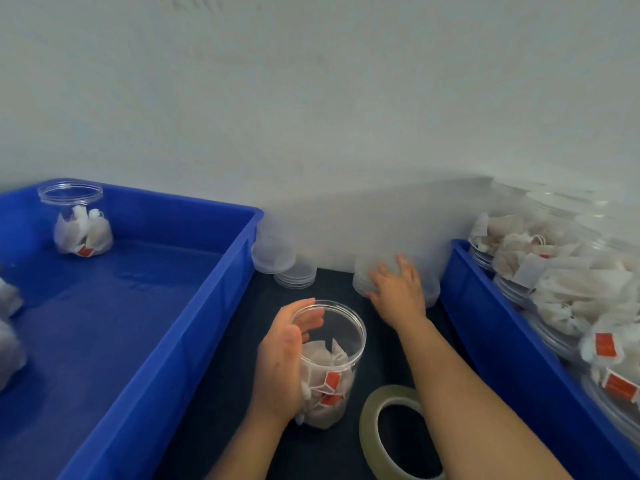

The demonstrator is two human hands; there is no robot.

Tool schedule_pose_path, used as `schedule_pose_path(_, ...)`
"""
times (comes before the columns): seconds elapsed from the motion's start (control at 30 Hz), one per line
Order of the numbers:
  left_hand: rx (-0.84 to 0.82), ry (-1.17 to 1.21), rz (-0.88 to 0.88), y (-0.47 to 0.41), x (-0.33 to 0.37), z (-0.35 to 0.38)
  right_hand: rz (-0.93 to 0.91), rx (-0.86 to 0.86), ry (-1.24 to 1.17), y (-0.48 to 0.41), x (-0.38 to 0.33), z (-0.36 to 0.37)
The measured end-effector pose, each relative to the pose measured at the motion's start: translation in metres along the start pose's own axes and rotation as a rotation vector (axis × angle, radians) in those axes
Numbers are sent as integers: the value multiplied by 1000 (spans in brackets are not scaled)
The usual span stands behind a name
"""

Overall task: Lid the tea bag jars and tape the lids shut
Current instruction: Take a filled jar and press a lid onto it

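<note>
Head view: the left grip (287, 358) curled round the open jar (337, 362) standing on the counter (322, 455). The right grip (398, 292), fingers spread, rested on a lid stack (362, 271) behind the jar; tape (375, 434) lay just right of it.

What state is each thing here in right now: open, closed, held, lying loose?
Middle jar: unlidded, upright, tea bags inside.
Lid stack: loose lids, on no jar.
Tape roll: on the table, in neither hand.
Jar in left bin: unlidded, tea bags inside.
Left hand: grips the middle jar's side.
Right hand: fingers spread on the lid stack.
</note>
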State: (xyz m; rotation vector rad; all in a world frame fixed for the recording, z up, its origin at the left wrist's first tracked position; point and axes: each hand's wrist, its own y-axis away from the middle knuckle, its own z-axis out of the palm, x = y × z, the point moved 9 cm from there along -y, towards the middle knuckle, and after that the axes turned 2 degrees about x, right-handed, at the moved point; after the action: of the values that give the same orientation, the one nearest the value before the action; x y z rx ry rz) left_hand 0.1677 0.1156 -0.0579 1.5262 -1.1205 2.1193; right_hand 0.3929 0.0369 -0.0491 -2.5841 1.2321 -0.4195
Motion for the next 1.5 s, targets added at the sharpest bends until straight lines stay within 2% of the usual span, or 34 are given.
schedule_pose_path(0.1,2,13,5,1,-4,0,-33,41,-3,3,-3,0)
schedule_pose_path(0.17,10,23,3,1,-5,0,26,128,-256,13,0,-15)
schedule_pose_path(0.23,12,35,-2,1,-4,1,275,296,-790,27,21,-39)
schedule_pose_path(0.3,19,43,-22,2,-4,0,586,356,-1464,43,35,-48)
schedule_pose_path(0.33,26,48,-37,2,-3,0,697,306,-1762,51,32,-48)
schedule_pose_path(0.37,32,55,-46,3,-2,0,750,185,-1979,59,22,-49)
schedule_pose_path(0.4,36,62,-50,5,0,0,753,22,-2074,69,8,-54)
schedule_pose_path(0.43,31,68,-49,7,2,1,716,-127,-2054,79,-5,-58)
schedule_pose_path(0.5,9,79,-47,12,6,5,566,-281,-1725,98,-24,-64)
schedule_pose_path(0.57,-11,79,-51,18,9,7,452,-279,-1392,111,-34,-70)
schedule_pose_path(0.6,-16,72,-62,20,10,7,423,-263,-1327,114,-38,-74)
schedule_pose_path(0.67,-12,62,-107,25,9,7,349,-144,-1273,117,-42,-89)
schedule_pose_path(0.77,-4,48,-141,32,9,6,130,39,-1170,124,-54,-120)
schedule_pose_path(0.83,-2,79,-157,36,9,5,73,23,-1154,134,-62,-129)
schedule_pose_path(0.93,4,91,-162,40,5,4,-35,-127,-1163,152,-74,-126)
schedule_pose_path(1.03,-16,112,-150,41,5,5,-192,-199,-986,168,-81,-125)
schedule_pose_path(1.2,-14,88,-115,41,8,4,-258,-73,-897,167,-84,-135)
schedule_pose_path(1.37,-16,138,-141,40,7,3,-308,-60,-847,166,-88,-133)
schedule_pose_path(1.43,3,118,-137,42,8,2,-260,-64,-875,167,-86,-130)
schedule_pose_path(1.5,54,83,-126,45,10,0,-134,-19,-879,169,-84,-126)
